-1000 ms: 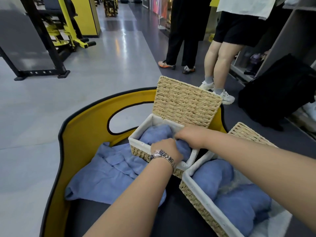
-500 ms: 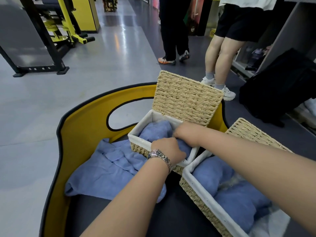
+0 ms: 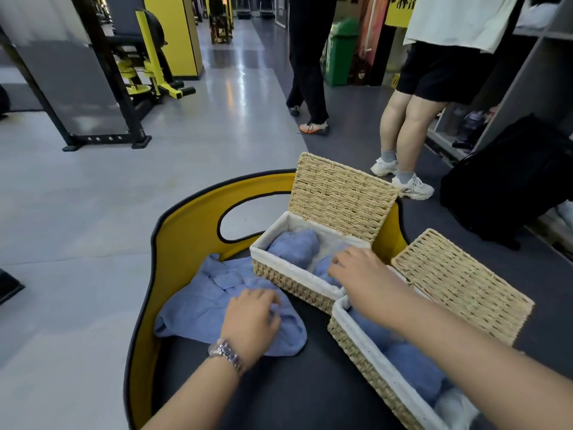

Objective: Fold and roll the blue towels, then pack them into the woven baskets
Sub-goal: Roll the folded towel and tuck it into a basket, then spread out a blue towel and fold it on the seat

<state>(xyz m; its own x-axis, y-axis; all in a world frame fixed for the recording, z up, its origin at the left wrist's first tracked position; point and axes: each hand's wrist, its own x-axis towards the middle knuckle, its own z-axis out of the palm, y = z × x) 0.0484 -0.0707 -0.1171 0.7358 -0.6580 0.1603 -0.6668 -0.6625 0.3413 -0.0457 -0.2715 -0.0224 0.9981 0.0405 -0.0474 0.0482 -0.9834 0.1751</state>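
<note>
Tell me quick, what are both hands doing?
Left hand: gripping the loose blue towel.
Right hand: open, fingers resting on the rolled towel in the basket.

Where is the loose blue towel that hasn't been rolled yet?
In the head view the loose blue towel lies crumpled on the dark surface, left of the far woven basket and against the yellow rim; the left hand grips its near edge.

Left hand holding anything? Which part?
The left hand grips the loose blue towel at its near right edge, bunching the cloth under curled fingers.
</note>
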